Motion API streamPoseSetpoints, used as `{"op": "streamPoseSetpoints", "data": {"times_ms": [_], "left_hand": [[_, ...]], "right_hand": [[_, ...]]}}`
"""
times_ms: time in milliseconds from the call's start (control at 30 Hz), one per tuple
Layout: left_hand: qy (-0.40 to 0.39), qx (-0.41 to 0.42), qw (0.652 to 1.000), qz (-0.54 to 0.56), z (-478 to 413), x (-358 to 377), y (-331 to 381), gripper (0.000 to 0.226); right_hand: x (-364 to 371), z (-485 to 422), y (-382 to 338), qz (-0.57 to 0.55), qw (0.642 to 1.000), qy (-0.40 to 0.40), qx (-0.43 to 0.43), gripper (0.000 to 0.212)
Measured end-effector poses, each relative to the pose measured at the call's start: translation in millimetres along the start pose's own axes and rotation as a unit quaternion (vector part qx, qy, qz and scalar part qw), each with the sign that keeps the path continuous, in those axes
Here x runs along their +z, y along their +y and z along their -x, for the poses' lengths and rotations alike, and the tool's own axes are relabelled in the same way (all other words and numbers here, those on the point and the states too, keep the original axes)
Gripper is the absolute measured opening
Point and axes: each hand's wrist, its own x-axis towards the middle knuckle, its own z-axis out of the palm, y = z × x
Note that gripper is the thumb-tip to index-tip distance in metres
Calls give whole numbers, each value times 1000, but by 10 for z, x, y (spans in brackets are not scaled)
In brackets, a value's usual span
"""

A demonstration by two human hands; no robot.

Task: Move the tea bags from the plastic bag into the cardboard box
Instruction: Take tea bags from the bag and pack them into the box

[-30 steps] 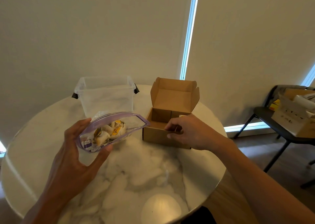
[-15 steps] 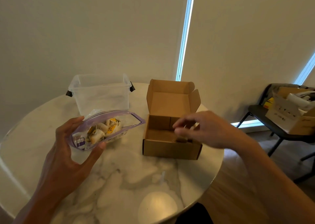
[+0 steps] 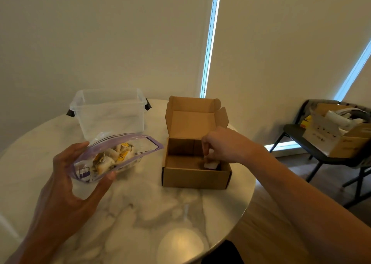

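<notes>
The left hand [image 3: 66,183] holds a clear zip-top plastic bag [image 3: 138,149] with a purple seal strip above the round white marble table [image 3: 150,213]. The thumb is curled under the bag's near edge and the fingers are wrapped round its far side, with the mouth gaping open toward the right. Inside it lies a heap of pale paper tea bags [image 3: 112,157] with yellow tags. Just right of it, not touching, the small brown cardboard box [image 3: 195,176] sits on the table with its lid flap [image 3: 190,121] standing upright at the back. The right hand [image 3: 226,145] reaches over the box's right wall, its fingers curled downward and pinching the top of a single white tea bag [image 3: 210,165]. This one hangs low in the near right corner of the box; whether it touches the box floor cannot be told. Behind the plastic bag stands a clear lidless plastic tub [image 3: 109,113] with dark side latches. At the far right a dark chair [image 3: 295,130] carries open cartons [image 3: 341,141]
</notes>
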Motion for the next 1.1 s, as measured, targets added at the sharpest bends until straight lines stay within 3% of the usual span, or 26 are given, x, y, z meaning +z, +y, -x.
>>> {"op": "streamPoseSetpoints", "data": {"times_ms": [100, 300, 633, 700, 833, 933, 1100], "left_hand": [[-3, 0, 1000, 18, -7, -15, 2, 90], [-3, 2, 1000, 12, -5, -15, -1, 89], [-7, 3, 1000, -26, -5, -5, -2, 88], [-4, 6, 1000, -28, -11, 1, -22, 88], [-9, 11, 999, -28, 2, -2, -34, 87], [-12, 6, 999, -31, 7, -7, -18, 86], [-1, 6, 1000, -28, 6, -5, 43, 84]], "right_hand": [[-76, 12, 23, -35, 999, -22, -9, 5], [-170, -7, 49, -45, 997, -50, -32, 26], [-303, 74, 13, -52, 997, 34, -52, 9], [-315, 129, -33, -71, 996, 33, -45, 17], [-139, 177, -97, -17, 999, -26, -28, 24], [-85, 182, -47, 13, 999, -20, -28, 14], [-252, 171, 40, 30, 999, -15, -29, 15]]}}
